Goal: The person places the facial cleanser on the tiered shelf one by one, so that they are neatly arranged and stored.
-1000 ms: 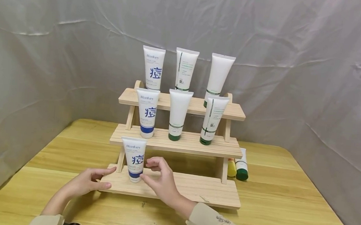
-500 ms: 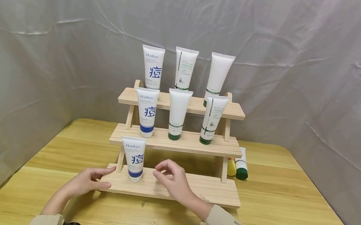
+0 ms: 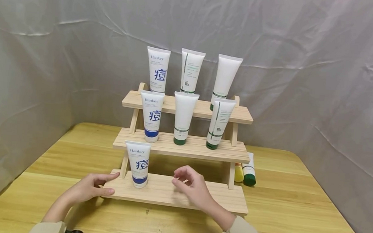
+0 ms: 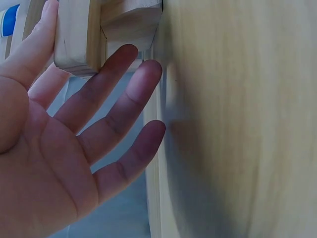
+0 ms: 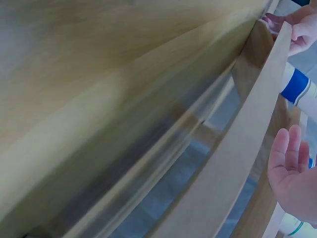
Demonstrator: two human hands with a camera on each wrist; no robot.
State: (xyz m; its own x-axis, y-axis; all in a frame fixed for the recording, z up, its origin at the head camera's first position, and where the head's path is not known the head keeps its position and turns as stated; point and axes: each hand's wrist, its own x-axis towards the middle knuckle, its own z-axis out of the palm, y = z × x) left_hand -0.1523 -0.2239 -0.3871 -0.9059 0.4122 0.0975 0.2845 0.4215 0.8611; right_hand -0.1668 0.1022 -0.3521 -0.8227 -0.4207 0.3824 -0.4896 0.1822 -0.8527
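A three-tier wooden display stand (image 3: 183,152) faces me, carrying upright white squeeze tubes. On its bottom shelf, near the left end, stands a tube with a blue band and blue lettering (image 3: 138,165). My left hand (image 3: 85,189) holds the left end of that shelf; in the left wrist view the shelf end (image 4: 79,37) lies between thumb and index finger, the other fingers spread out. Over the middle of the bottom shelf hovers my right hand (image 3: 197,190), fingers loosely bent and holding nothing, right of the blue-banded tube. The right wrist view shows the right hand (image 5: 292,178) beside the shelf.
Three tubes occupy the middle shelf, among them a plain-faced tube with a green cap (image 3: 183,118). Three more fill the top shelf, including a green-lettered tube (image 3: 191,71). Behind the stand's right side lie a yellow tube (image 3: 239,173) and a green-capped tube (image 3: 249,171) on the table (image 3: 281,211).
My right hand has let go of the blue-banded tube on the bottom shelf and drawn away to the right. The tube stays upright in place; my left hand keeps its position.
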